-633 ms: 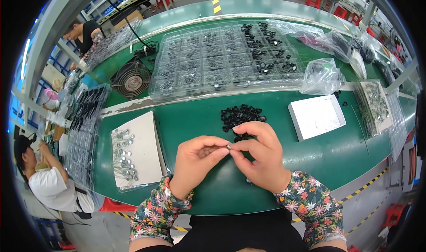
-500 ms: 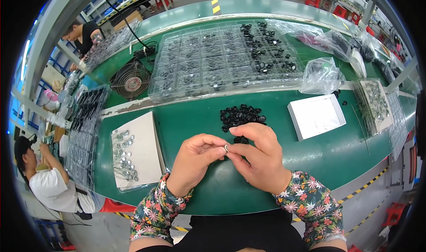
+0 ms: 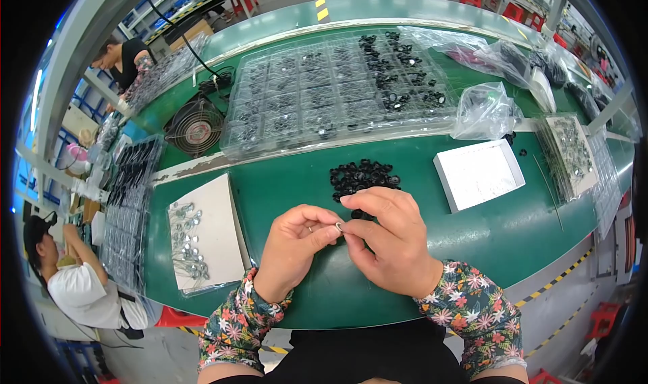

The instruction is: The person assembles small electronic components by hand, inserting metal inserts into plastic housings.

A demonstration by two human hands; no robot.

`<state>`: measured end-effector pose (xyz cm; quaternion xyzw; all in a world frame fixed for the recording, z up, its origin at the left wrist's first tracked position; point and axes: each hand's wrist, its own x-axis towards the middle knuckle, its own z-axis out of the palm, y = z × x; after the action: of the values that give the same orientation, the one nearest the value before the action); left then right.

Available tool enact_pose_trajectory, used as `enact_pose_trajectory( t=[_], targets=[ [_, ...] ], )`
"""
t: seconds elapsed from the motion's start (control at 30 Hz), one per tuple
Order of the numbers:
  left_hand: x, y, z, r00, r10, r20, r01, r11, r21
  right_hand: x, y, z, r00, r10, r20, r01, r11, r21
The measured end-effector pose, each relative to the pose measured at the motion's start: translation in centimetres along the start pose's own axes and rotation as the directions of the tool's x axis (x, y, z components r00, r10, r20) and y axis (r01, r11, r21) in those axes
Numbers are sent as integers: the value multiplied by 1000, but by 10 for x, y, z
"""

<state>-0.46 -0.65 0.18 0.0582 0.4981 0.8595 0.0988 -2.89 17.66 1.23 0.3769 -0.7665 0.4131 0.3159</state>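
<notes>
Over the front of the green table my left hand (image 3: 290, 249) pinches a tiny pale ring-shaped part (image 3: 339, 228) between thumb and forefinger. From the other side my right hand (image 3: 395, 245) meets the same part with its fingertips, its upper fingers arched above. Fingers hide much of the part, so its exact kind does not show. Just beyond my hands lies a pile of small black round parts (image 3: 363, 177), a few of them partly behind my right fingers.
A beige board with small clear-and-metal pieces (image 3: 226, 242) lies at left, an open white box (image 3: 480, 174) at right. Behind are a wide clear compartment tray (image 3: 287, 80), a round fan (image 3: 196, 127) and plastic bags (image 3: 487, 110). A co-worker (image 3: 74, 293) sits far left.
The whole scene has shifted slightly left with the camera. My right thumb and forefinger are a little further apart; the ring-shaped part stays between my fingertips.
</notes>
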Motion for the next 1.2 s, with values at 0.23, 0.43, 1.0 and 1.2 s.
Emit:
enact_pose_trajectory(
  t=[0.23, 0.43, 1.0, 1.2],
  targets=[
    [0, -1, 1, 1000, 24, -2, -24, 1000, 11, 2, -1, -3, 1000, -21, 13, 21, 999, -40],
    [-1, -3, 0, 999, 44, 1, -44, 999, 2, 2, -2, 0, 1000, -25, 5, 25, 1000, -15],
    [-3, 2, -3, 1000, -21, -5, 21, 999, -46, 16, 35, -52, 918, 383, -106, -380, 924, 49],
    [1, 4, -4, 981, -178, -74, 173, 982, -73, -1, 72, -100, 831, 556, 14, -424, 649, -631]
  ],
)
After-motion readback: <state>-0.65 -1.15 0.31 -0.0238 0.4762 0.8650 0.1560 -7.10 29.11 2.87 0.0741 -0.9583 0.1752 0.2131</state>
